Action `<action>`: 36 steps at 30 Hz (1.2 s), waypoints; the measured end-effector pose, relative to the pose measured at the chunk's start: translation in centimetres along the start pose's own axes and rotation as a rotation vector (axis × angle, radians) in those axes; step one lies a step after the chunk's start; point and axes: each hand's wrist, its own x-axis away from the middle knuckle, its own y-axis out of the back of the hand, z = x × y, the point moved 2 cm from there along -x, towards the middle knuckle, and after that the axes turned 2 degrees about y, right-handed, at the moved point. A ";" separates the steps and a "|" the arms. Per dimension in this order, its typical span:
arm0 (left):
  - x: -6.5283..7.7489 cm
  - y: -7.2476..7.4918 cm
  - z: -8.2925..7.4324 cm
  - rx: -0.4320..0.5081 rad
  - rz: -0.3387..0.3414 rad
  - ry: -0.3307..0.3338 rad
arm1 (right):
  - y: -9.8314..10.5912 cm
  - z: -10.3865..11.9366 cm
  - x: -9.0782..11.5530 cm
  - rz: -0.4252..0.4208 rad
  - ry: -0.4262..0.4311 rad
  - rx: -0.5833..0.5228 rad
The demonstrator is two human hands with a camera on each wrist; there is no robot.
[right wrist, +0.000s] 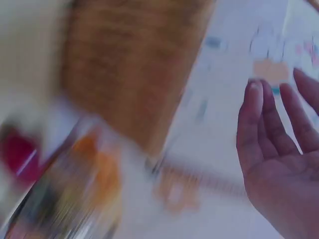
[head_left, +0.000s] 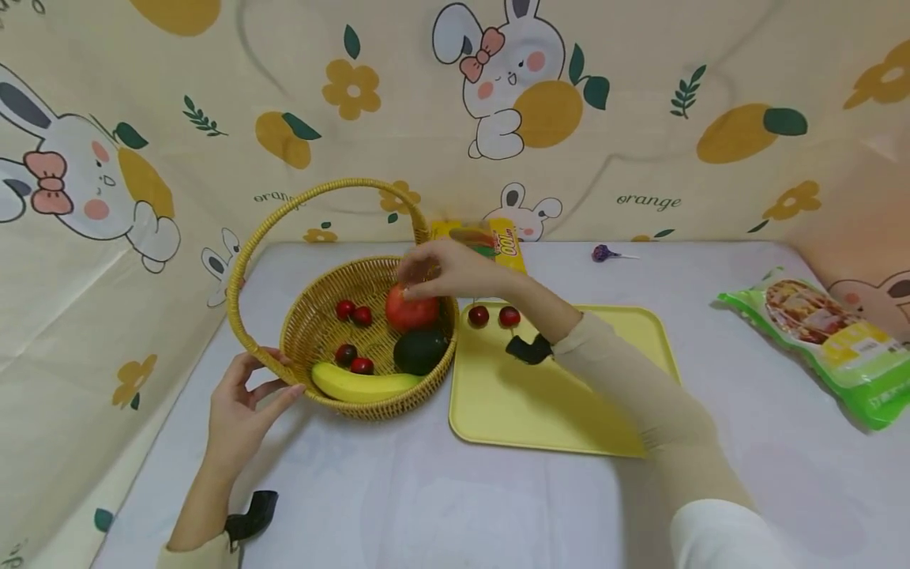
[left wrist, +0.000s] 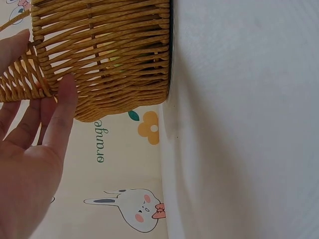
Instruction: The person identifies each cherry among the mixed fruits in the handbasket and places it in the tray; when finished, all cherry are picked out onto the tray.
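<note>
At the left of the head view stands a woven basket (head_left: 384, 409) with a tall arched handle. My left hand (head_left: 242, 407) grips its rim at the handle's foot; in the left wrist view the left hand (left wrist: 37, 134) has thumb and fingers on the wicker. Over the basket's far right side is my right hand (head_left: 455, 269), overlapping a round red fruit (head_left: 412, 314). Nothing shows between the loosely bent fingers of the right hand (right wrist: 279, 144) in the blurred right wrist view. Also inside the basket are a banana (head_left: 362, 385), a dark green avocado (head_left: 421, 352) and several cherries (head_left: 345, 309).
Right of the basket lies a yellow tray (head_left: 562, 419) with two cherries (head_left: 479, 316) near its far left corner, partly under my right forearm. Behind is a yellow packet (head_left: 508, 249). A lollipop (head_left: 603, 253) and a green food bag (head_left: 817, 332) lie farther right.
</note>
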 end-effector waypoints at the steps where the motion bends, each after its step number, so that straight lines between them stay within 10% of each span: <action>1: -0.1 0.0 0.0 -0.001 0.002 -0.009 | -0.8 0.6 -1.5 0.049 0.009 -0.001; 12: -0.4 0.2 0.3 0.003 0.022 -0.022 | -7.8 2.6 -10.7 0.489 -0.218 -0.024; 36: 0.1 0.1 0.0 -0.035 -0.020 0.017 | -11.0 -1.5 -11.7 0.585 -0.327 0.003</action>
